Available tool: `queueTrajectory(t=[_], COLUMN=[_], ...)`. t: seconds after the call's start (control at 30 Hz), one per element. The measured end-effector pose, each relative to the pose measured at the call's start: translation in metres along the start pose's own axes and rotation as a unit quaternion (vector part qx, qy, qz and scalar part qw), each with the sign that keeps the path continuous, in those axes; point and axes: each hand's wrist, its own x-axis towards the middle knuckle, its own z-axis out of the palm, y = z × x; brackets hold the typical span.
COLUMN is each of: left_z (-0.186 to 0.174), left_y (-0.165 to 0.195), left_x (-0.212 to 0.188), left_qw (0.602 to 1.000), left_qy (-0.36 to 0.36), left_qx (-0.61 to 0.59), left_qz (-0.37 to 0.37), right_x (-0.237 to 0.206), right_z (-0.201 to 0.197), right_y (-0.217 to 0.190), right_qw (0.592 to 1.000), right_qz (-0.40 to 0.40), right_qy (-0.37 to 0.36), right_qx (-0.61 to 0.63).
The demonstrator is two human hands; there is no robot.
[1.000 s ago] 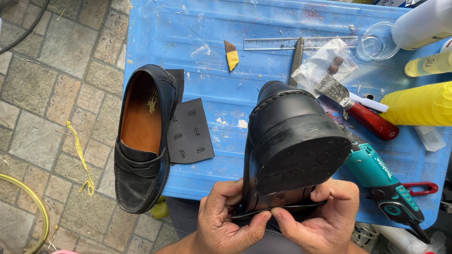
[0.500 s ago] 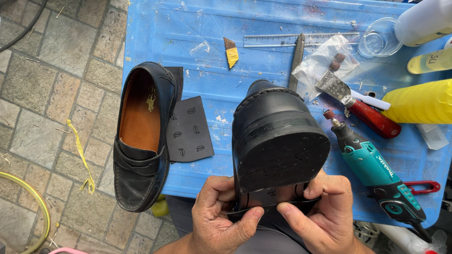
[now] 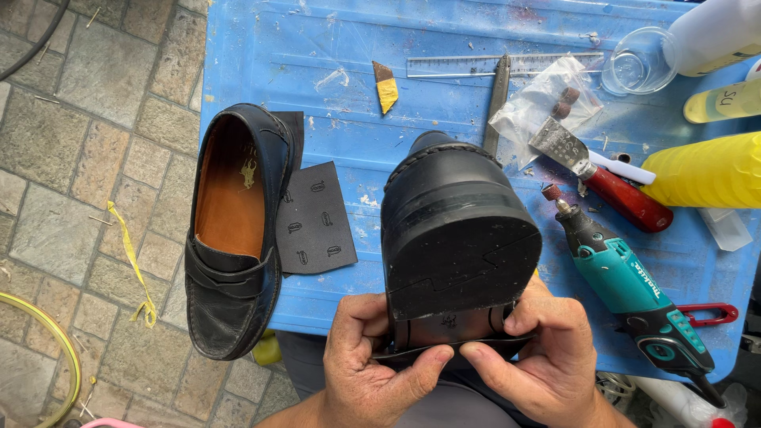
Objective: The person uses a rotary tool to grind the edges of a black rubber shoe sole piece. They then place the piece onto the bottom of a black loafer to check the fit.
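Observation:
I hold a black loafer upside down with its heel toward me and its sole facing up. My left hand and my right hand both pinch a thin black rubber sole piece against the front part of the sole, thumbs on its near edge. The matching black loafer with a tan lining lies on the blue table at the left edge. A flat black rubber sheet lies beside it.
To the right lie a teal rotary tool, a red-handled scraper, a yellow bottle, a plastic bag, a clear cup, a ruler and a metal file. Stone paving is at left.
The held shoe has tilted further toward me, so the heel faces up more squarely. My thumbs have shifted along the sole piece's near edge.

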Motion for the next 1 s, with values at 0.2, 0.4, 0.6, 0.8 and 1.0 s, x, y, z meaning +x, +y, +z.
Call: queueTrajectory(t=[0.2,0.4,0.6,0.8,1.0], left_z=[-0.002,-0.004,-0.005,-0.011,-0.014], left_y=[-0.002,-0.004,-0.001,0.002,-0.002], left_x=[0.0,-0.001,0.001,0.006,0.007], left_qw=[1.0,1.0,1.0,0.999,1.0], left_qy=[0.006,-0.002,-0.005,-0.008,-0.007], left_qx=[0.002,0.002,0.009,0.004,-0.004], left_qz=[-0.009,0.0,-0.007,-0.033,-0.016], right_x=[0.005,-0.003,-0.003,0.002,0.01], right_z=[-0.01,-0.009,-0.004,-0.006,-0.014], right_y=[-0.001,0.001,0.0,0.005,0.013], right_qw=[0.999,0.998,0.996,0.993,0.979], right_qz=[0.018,0.062,0.07,0.078,0.079], right_qy=[-0.029,-0.007,-0.005,-0.015,-0.054], right_qx=[0.001,0.018,0.048,0.088,0.182])
